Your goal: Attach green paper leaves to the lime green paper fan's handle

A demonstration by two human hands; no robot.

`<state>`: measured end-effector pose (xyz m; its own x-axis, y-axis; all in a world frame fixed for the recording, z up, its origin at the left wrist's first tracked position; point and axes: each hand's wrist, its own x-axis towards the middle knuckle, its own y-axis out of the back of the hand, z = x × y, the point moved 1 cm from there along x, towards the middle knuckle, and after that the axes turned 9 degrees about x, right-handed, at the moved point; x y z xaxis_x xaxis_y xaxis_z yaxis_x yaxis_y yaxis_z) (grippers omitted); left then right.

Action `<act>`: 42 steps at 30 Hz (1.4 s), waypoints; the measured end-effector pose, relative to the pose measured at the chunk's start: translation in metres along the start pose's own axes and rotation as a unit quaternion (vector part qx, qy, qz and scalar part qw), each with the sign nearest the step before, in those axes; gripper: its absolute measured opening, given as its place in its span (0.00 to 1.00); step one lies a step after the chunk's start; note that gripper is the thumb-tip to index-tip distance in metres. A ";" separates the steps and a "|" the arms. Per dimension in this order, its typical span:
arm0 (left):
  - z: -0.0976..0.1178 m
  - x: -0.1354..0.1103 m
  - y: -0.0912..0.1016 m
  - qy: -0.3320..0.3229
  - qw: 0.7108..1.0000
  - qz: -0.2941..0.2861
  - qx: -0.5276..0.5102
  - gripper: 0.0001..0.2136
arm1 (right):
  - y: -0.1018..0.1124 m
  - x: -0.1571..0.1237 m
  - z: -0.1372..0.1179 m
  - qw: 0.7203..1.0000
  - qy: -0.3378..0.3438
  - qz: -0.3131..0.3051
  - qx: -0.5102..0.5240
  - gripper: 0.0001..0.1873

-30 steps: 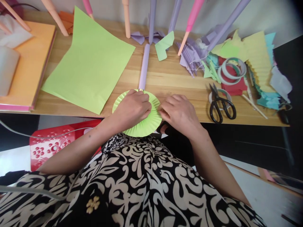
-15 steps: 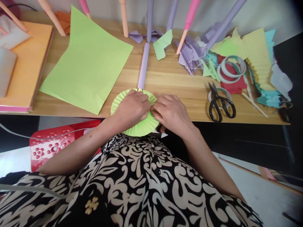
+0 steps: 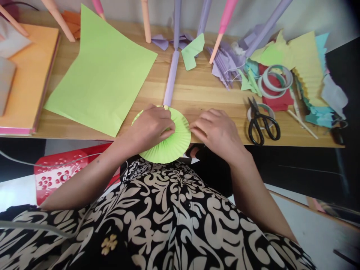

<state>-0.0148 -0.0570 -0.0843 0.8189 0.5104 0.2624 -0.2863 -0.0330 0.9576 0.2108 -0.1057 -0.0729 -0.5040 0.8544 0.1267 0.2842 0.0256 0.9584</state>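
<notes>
A round pleated green paper fan (image 3: 171, 144) lies at the near edge of the wooden table (image 3: 202, 93) and overhangs it. A lilac paper-wrapped stick (image 3: 171, 80) runs from its top toward the back. My left hand (image 3: 150, 127) lies on the fan's left half, fingers curled and pressing on its middle. My right hand (image 3: 218, 131) rests just right of the fan, its fingers bent and together at the fan's right rim.
A large green sheet (image 3: 102, 71) lies to the left, beside an orange paper stack (image 3: 30, 75). Black scissors (image 3: 261, 122), tape rolls (image 3: 274, 80) and paper scraps fill the right side. Several coloured sticks lean at the back. A red stool (image 3: 64, 168) stands below left.
My right hand has slid right, off the fan's middle to its right rim, uncovering more of the pleats. My left hand has stayed on the fan.
</notes>
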 end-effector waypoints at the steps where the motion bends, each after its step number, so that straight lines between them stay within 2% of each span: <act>1: -0.001 -0.002 0.001 0.007 1.000 0.007 -0.007 0.10 | -0.002 0.002 -0.002 1.000 0.005 -0.001 0.003 0.13; 10: 0.002 -0.009 0.000 0.034 0.999 0.004 0.010 0.12 | -0.008 0.011 -0.009 0.999 0.005 -0.034 -0.006 0.13; 17: 0.009 0.000 -0.001 0.009 0.999 -0.013 0.049 0.13 | -0.008 0.009 -0.014 1.000 -0.006 -0.023 -0.007 0.10; 28: 0.019 0.010 -0.009 0.013 0.992 -0.014 0.129 0.11 | -0.010 0.008 -0.015 1.000 -0.005 -0.018 0.012 0.10; 33: 0.019 0.010 -0.011 0.005 0.991 -0.001 0.135 0.11 | -0.016 0.013 -0.023 0.999 0.000 -0.008 0.034 0.12; 42: 0.016 0.003 0.001 0.016 0.995 -0.026 0.096 0.15 | -0.019 0.015 -0.026 0.999 -0.002 -0.006 0.032 0.12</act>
<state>-0.0044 -0.0694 -0.0803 0.8124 0.5433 0.2115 -0.1417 -0.1679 0.9756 0.1770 -0.1068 -0.0828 -0.5050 0.8555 0.1146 0.3306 0.0690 0.9413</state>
